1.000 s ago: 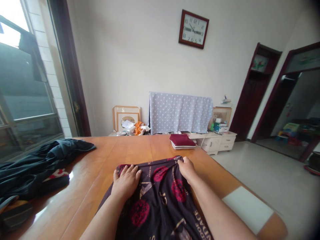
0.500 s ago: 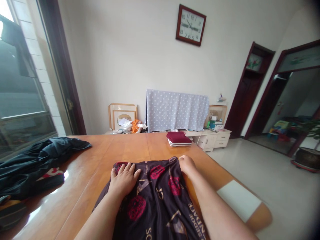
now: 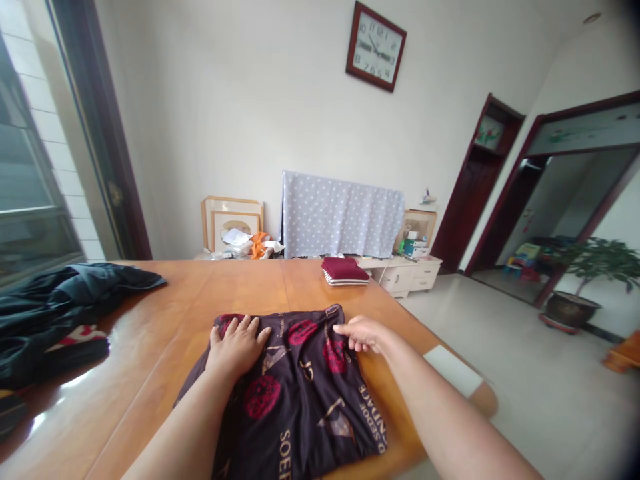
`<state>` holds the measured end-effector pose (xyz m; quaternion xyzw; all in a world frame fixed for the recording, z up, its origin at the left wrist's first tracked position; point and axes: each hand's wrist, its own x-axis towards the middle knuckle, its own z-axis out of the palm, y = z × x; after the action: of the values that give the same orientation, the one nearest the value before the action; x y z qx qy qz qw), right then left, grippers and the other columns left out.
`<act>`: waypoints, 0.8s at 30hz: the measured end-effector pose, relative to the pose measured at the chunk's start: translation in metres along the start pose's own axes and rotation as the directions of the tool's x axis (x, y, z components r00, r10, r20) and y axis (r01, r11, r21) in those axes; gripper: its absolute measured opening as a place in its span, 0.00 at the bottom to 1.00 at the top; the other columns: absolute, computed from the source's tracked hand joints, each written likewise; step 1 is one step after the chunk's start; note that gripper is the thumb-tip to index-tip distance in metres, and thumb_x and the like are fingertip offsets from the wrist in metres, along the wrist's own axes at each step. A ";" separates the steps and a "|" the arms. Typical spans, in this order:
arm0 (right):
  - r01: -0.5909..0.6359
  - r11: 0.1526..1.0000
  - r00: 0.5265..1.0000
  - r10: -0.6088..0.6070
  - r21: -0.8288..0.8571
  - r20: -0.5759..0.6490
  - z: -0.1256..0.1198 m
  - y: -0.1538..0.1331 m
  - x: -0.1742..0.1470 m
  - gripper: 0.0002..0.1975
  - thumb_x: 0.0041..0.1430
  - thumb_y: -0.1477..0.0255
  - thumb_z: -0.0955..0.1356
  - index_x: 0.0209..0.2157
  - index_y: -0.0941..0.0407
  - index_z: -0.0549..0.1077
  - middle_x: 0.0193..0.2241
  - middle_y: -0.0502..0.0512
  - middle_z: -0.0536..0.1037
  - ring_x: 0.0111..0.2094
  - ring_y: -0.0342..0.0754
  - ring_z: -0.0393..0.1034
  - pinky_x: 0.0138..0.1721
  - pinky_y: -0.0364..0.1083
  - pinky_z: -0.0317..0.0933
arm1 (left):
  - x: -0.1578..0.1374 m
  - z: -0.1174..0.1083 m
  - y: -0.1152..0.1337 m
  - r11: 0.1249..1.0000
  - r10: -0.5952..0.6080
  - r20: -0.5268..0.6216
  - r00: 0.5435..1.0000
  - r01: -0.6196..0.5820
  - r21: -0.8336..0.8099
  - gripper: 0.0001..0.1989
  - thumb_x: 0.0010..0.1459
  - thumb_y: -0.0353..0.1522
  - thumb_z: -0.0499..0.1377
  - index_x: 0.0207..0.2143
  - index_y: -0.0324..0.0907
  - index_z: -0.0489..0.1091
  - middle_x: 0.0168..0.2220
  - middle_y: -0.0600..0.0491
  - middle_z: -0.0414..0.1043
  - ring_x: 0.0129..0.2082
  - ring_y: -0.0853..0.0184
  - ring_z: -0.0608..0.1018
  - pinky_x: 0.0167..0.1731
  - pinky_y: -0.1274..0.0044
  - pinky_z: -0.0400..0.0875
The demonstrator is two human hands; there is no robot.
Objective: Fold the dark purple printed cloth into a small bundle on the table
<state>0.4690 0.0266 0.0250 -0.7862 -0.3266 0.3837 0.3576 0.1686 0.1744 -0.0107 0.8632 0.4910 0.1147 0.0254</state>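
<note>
Printed cloth (image 3: 295, 407): thin, smooth, soft-creased fabric, faint sheen along the folds. Table (image 3: 155, 340): varnished wood, glossy, bright glare on its left side. Dark clothes (image 3: 60, 300) at left: crumpled cloth, mostly matt. Folded stack (image 3: 345, 270): matt cloth, flat-faced. Spotted cover (image 3: 343, 217): matt fabric, hanging in soft ripples. Wall (image 3: 225, 100): matt, smooth, painted look. Floor (image 3: 445, 307): polished, reflective. Clock frame (image 3: 351, 41): reddish wood look, slight gloss. Door (image 3: 459, 200): dark wood look, low sheen. Plant pot (image 3: 570, 311): dark, glazed look. Pale sheet (image 3: 453, 370) at table corner: smooth; paper or plastic, cannot tell.
</note>
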 end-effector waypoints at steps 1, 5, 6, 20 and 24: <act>0.014 1.000 1.000 -0.014 -0.003 -0.001 0.002 0.001 -0.002 0.16 0.49 0.63 0.76 0.25 0.57 0.69 0.16 0.50 0.71 0.15 0.40 0.59 0.15 0.38 0.43 | 0.001 0.001 -0.001 1.000 -0.007 -0.003 1.000 0.007 -0.004 0.29 0.66 0.51 0.44 0.64 0.52 0.63 0.70 0.48 0.54 0.68 0.46 0.56 0.61 0.42 0.40; 0.099 0.995 0.994 -0.097 0.033 -0.056 0.014 0.004 -0.006 0.09 0.51 0.70 0.72 0.27 0.55 0.67 0.17 0.45 0.69 0.18 0.40 0.61 0.19 0.38 0.48 | 0.001 0.002 -0.001 1.000 -0.014 -0.004 1.000 0.014 -0.024 0.30 0.66 0.52 0.44 0.64 0.52 0.64 0.70 0.47 0.54 0.69 0.45 0.55 0.61 0.41 0.39; 0.121 0.991 0.990 -0.117 0.047 -0.078 0.017 0.004 -0.005 0.07 0.53 0.70 0.70 0.28 0.55 0.67 0.19 0.45 0.70 0.19 0.40 0.62 0.20 0.38 0.51 | 0.001 0.001 0.000 1.000 -0.014 -0.005 1.000 0.014 -0.026 0.30 0.66 0.52 0.44 0.63 0.52 0.64 0.70 0.47 0.54 0.68 0.45 0.55 0.61 0.41 0.39; 0.263 0.889 0.850 -0.398 -0.375 -0.346 0.036 0.027 0.002 0.22 0.63 0.68 0.67 0.58 0.54 0.67 0.49 0.63 0.78 0.52 0.55 0.72 0.49 0.47 0.62 | -0.002 -0.003 0.002 0.999 -0.011 -0.002 1.000 0.011 -0.031 0.29 0.66 0.52 0.44 0.63 0.52 0.64 0.70 0.47 0.55 0.69 0.45 0.55 0.61 0.41 0.41; 0.214 0.882 0.855 -0.377 -0.420 -0.355 0.029 0.033 0.007 0.26 0.62 0.67 0.68 0.60 0.56 0.66 0.51 0.67 0.77 0.55 0.58 0.70 0.53 0.50 0.61 | -0.002 -0.001 0.002 0.999 -0.012 -0.013 1.000 0.011 -0.034 0.31 0.66 0.53 0.43 0.64 0.50 0.63 0.70 0.47 0.55 0.69 0.45 0.55 0.61 0.41 0.40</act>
<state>0.4558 0.0235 -0.0178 -0.8424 -0.4249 0.0738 0.3232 0.1688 0.1720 -0.0093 0.8590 0.4942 0.1287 0.0372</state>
